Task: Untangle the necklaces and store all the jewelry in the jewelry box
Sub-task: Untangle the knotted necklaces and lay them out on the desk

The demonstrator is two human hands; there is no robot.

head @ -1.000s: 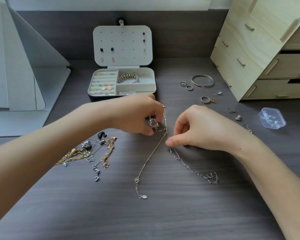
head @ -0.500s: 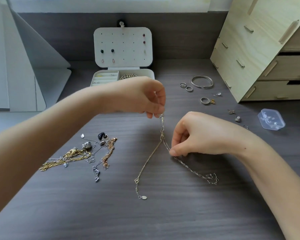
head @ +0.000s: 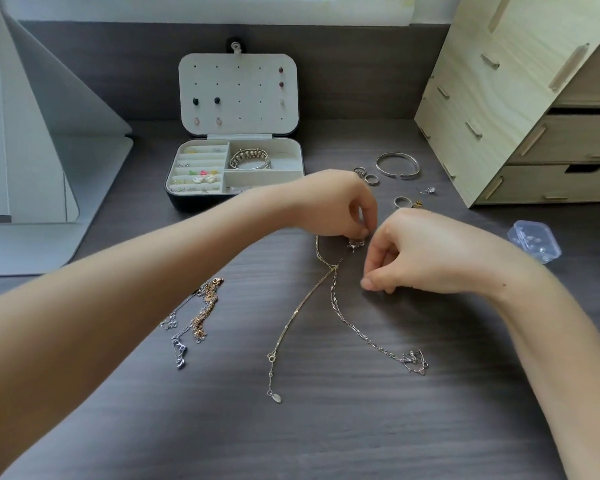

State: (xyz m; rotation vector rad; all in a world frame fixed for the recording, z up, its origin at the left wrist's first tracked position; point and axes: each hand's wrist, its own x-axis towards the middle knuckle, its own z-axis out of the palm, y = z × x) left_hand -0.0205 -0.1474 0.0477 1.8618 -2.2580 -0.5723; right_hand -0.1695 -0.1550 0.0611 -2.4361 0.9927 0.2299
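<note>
The left grip [head: 340, 206] is pinched narrow on the top of the tangle [head: 336, 266], with a small pendant [head: 355, 244] hanging just under its fingertips. Lifting that end probably lets the crossing hang free below the grip, where it is easier to read and loosen.

From the crossing, the gold chain [head: 302, 306] trails down and to the left of the grip. The silver chain [head: 361, 336] trails down and to the right, and both tails lie slack on the table [head: 326, 427]. Spread apart like this, each strand can be followed to its own clasp.

The right grip [head: 430, 251] sits just beside the left, fingers curled and thumb meeting forefinger low over the table. I cannot tell whether a fine strand is caught between them. It looks set to draw one chain sideways out of the crossing.

The box [head: 201, 202] stands open beyond the left grip, its lid up. A bracelet and earrings are already in its compartments, so it is ready for each freed piece.

A second pile [head: 201, 306] of chains waits below the left forearm. Beyond both grips, the rings [head: 371, 179] and a bangle [head: 397, 165] lie loose, not yet stored. I judge the task to be at an early stage.
</note>
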